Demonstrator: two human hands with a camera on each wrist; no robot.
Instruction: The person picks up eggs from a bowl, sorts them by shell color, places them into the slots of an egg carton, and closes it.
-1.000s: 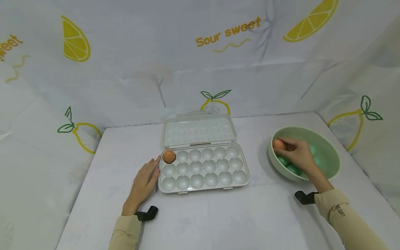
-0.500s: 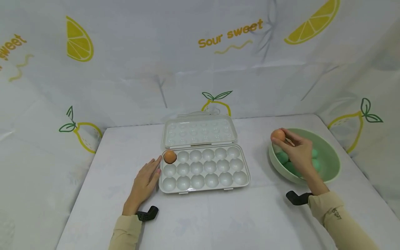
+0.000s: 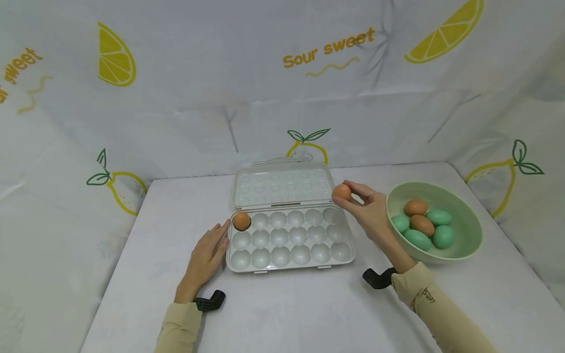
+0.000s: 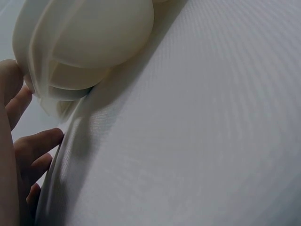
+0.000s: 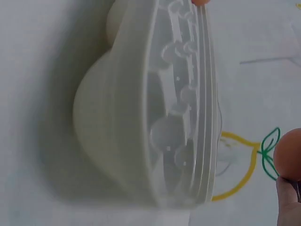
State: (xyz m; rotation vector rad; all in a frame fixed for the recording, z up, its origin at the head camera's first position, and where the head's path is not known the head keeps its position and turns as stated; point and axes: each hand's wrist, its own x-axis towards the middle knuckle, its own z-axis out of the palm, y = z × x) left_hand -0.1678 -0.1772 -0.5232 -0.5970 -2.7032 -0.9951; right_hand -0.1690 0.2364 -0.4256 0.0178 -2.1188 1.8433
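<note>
Between its thumb and fingertips my right hand (image 3: 371,211) pinches a brown egg (image 3: 342,192), above the back right corner of a white egg tray (image 3: 289,244). The right wrist view has this egg at its right edge, with the tray's end close by. One brown egg (image 3: 242,221) sits in the tray's back left cup. My left hand (image 3: 205,255) lies on the table with loosely extended fingers touching the tray's left side. In the left wrist view its fingers (image 4: 40,141) show beside the tray's rounded underside.
A pale green bowl (image 3: 470,228) stands at the right, holding several green eggs (image 3: 443,237) and two brown eggs (image 3: 422,225). The tray's clear lid (image 3: 282,184) is folded back behind it. A cloth backdrop (image 3: 198,98) rises behind the white table (image 3: 282,314).
My right hand has lifted the brown egg out of the bowl and carried it left to the tray's right end. The left hand has stayed at the tray's side.
</note>
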